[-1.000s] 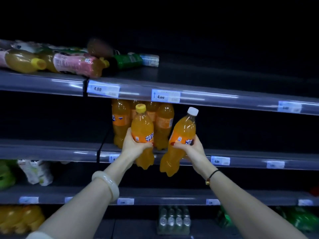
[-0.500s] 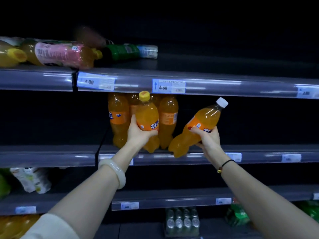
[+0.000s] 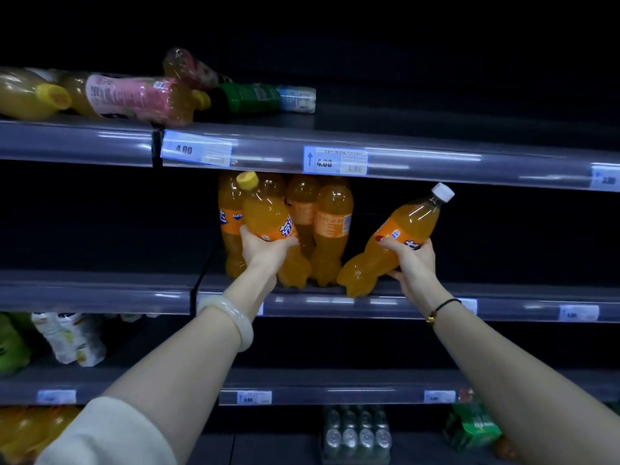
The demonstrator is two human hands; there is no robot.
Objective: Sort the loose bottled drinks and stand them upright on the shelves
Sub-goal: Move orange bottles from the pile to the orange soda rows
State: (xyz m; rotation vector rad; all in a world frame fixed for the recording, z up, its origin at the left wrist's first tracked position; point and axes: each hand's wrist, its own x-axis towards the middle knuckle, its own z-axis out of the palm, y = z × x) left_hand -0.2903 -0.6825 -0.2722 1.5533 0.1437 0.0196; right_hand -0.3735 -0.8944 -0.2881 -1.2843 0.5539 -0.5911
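Note:
My left hand (image 3: 265, 248) grips an orange soda bottle with a yellow cap (image 3: 266, 213), nearly upright, in front of several orange bottles (image 3: 330, 226) standing on the middle shelf (image 3: 419, 302). My right hand (image 3: 411, 260) holds a second orange bottle with a white cap (image 3: 399, 236), tilted to the right, its base at the shelf's front edge beside the standing group. On the top shelf (image 3: 436, 156) lie loose bottles: a pink-labelled one (image 3: 134, 99), a yellow one (image 3: 27, 95), a green one (image 3: 250, 97).
Price tags (image 3: 335, 161) line the shelf rails. The middle shelf is dark and bare to the right of the orange bottles. Lower shelves hold white packs (image 3: 72, 337), green packs (image 3: 473, 424), a clear bottle pack (image 3: 357, 434) and orange bottles (image 3: 30, 431).
Both hands have moved up and forward to the middle shelf. The left bottle now sits against the standing group; the right bottle has tilted further right, its base lowered to the shelf edge.

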